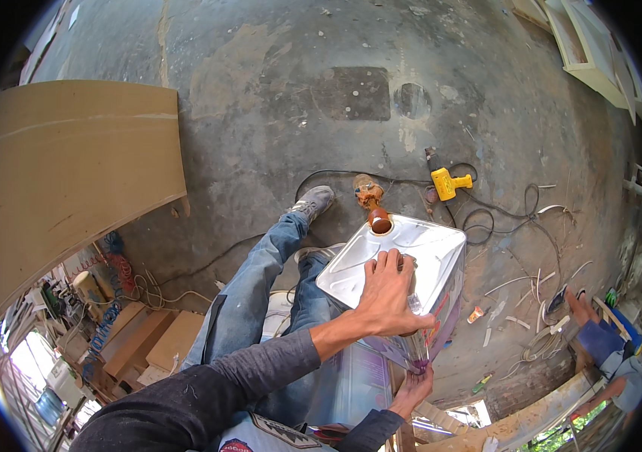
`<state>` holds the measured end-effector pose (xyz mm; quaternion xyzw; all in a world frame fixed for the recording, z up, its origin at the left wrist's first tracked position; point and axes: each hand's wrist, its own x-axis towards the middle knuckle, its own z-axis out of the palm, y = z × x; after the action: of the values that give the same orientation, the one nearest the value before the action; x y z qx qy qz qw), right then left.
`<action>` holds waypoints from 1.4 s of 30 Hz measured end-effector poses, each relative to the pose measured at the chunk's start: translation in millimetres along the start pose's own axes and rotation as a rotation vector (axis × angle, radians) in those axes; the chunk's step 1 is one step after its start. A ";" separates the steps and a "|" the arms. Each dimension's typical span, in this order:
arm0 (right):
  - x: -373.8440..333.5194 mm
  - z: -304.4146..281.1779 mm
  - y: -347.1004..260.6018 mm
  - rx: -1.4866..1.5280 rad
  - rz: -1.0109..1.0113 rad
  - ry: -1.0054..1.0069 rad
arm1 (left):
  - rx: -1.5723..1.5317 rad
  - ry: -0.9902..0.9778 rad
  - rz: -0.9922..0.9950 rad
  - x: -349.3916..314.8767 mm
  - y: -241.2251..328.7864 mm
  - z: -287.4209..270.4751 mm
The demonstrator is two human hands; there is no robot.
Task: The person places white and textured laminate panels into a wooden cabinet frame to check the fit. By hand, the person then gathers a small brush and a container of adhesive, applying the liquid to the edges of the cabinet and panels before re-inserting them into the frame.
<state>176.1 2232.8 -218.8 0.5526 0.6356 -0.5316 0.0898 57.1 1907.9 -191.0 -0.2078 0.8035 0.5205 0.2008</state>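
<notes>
A large square metal tin (430, 245) leans away from me, its silvery top facing up. My left hand (385, 294) lies across that top with the fingers curled at its middle, where a handle seems to be. At the lower right corner, my right hand (413, 390) grips the tin's printed side; part of its fingers is hidden. Reddish-brown liquid (379, 221) shows at the round spout by the far corner. Just beyond the spout, a small brown-stained container (367, 188) stands on the floor, and brown liquid appears to run into it.
A yellow heat gun (447, 183) lies on the floor beyond the tin, its black cord looping right. Offcut strips (535, 294) litter the right. A large brown board (80, 158) stands at left, above cardboard boxes (147, 339). Another person's hand (581, 307) shows at far right.
</notes>
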 end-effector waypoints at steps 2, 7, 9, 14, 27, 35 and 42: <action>0.0 -0.3 -0.2 0.003 -0.004 0.004 | -0.007 0.004 0.004 -1.2 0.8 -1.4; -6.0 3.2 -4.3 0.005 -0.013 -0.002 | -0.004 0.004 0.006 -2.7 2.1 -4.2; -5.5 1.0 -4.1 0.008 -0.014 0.001 | -0.005 0.004 0.011 -2.7 1.9 -3.9; -5.8 -1.8 -5.0 -0.008 -0.023 -0.001 | -0.009 0.001 0.011 -3.6 2.7 -5.5; -12.5 1.7 -10.2 0.003 -0.031 0.018 | -0.018 -0.002 0.008 -3.4 0.4 -4.5; -13.9 1.1 -9.1 -0.013 -0.032 0.009 | -0.024 -0.009 0.011 -4.2 2.0 -6.6; -14.0 0.4 -10.8 -0.018 -0.033 0.018 | -0.024 -0.003 0.014 -4.0 2.9 -6.2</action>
<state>172.5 2225.9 -202.9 0.5462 0.6500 -0.5222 0.0803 58.2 1903.8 -184.4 -0.2039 0.7982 0.5319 0.1958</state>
